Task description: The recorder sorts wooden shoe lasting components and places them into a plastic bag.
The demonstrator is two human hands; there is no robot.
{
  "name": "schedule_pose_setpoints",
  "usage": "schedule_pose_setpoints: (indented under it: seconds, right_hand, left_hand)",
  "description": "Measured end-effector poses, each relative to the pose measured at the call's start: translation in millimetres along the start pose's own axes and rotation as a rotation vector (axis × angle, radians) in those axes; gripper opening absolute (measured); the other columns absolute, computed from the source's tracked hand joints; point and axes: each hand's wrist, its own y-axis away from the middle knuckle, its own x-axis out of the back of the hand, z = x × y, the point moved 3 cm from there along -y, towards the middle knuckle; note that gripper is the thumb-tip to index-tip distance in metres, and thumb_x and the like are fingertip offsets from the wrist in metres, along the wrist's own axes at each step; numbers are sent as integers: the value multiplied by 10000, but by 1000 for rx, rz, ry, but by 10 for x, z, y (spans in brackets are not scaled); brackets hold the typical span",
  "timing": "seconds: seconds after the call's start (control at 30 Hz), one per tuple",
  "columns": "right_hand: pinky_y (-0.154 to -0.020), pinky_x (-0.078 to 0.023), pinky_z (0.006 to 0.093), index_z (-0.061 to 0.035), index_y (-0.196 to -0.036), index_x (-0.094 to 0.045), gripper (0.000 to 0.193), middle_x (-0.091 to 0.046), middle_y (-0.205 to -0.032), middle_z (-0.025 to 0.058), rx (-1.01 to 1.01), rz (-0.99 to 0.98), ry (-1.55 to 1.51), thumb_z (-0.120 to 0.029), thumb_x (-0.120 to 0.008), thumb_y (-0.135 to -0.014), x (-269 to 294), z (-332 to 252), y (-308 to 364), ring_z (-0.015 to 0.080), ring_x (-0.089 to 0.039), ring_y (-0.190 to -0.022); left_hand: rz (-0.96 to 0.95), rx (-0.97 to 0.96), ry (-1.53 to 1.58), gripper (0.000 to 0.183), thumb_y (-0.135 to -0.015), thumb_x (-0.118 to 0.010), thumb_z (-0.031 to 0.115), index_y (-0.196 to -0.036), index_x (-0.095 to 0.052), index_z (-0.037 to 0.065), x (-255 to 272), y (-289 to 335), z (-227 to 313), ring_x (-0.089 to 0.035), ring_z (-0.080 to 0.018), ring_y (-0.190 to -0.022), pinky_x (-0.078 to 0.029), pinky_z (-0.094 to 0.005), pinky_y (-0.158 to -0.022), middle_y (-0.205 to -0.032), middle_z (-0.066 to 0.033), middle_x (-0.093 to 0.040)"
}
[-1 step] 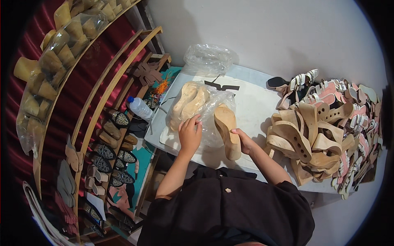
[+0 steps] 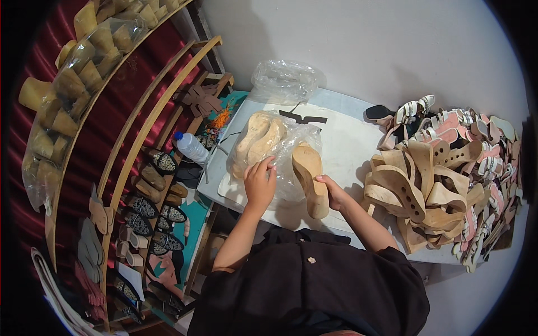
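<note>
In my right hand is a pale wooden shoe sole, held upright-slanted by its lower side with the thumb on top. Its upper end lies against a clear plastic bag. More wooden soles sit inside that bag, to the left. My left hand is at the bag's near edge, fingers curled on the plastic below those soles; part of its grip is hidden.
A heap of bare wooden soles and strappy sandals covers the table's right side. Behind the bag are black strips and crumpled clear plastic. A water bottle and a shoe rack stand left.
</note>
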Motion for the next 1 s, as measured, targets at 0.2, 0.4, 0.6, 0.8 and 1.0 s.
schedule_pose_setpoints:
  seconds: [0.2,0.4,0.6,0.8,1.0]
  right_hand:
    - [-869,-411,350,-45,-1176,-481,639,-545,-1079,115,21,-7,-17,-515,-583,-756,-100,-113,-70,226,-525,-990]
    - [-860,-419,366,-52,-1240,-456,707,-536,-1121,126,26,-50,-14,-549,-565,-749,-116,-245,-273,232,-533,-995]
    - [-874,-409,368,-68,-1264,-454,772,-546,-1124,119,-4,-20,60,-611,-543,-723,-136,-287,-463,235,-531,-1005]
    - [-865,-413,363,-83,-1232,-490,758,-560,-1111,102,-137,-40,119,-631,-545,-711,-88,-155,-546,226,-538,-989]
    - [-826,-440,356,-98,-1217,-503,755,-569,-1077,91,-177,-50,83,-641,-552,-695,-70,-153,-779,223,-553,-963]
  left_hand:
    - [-5,-7,2,231,-794,-608,101,-1025,-613,83,10,20,-4,-571,-218,-839,-361,-374,-886,-827,-47,-597]
    - [172,-92,-245,659,-703,-717,259,-1267,-429,80,30,63,130,-536,-266,-959,-294,-449,-955,-971,-133,-558]
    - [-72,305,243,756,-689,-711,152,-1331,-326,48,-271,137,-276,-546,-298,-938,-412,-397,-880,-1013,-160,-540]
    - [-1,109,414,640,-722,-603,-36,-1309,-357,26,-239,121,-239,-557,-260,-944,-449,-355,-862,-999,-148,-541]
    - [-4,158,428,654,-733,-651,-9,-1310,-345,24,-266,274,-299,-504,-219,-1019,-419,-336,-903,-1112,-139,-467]
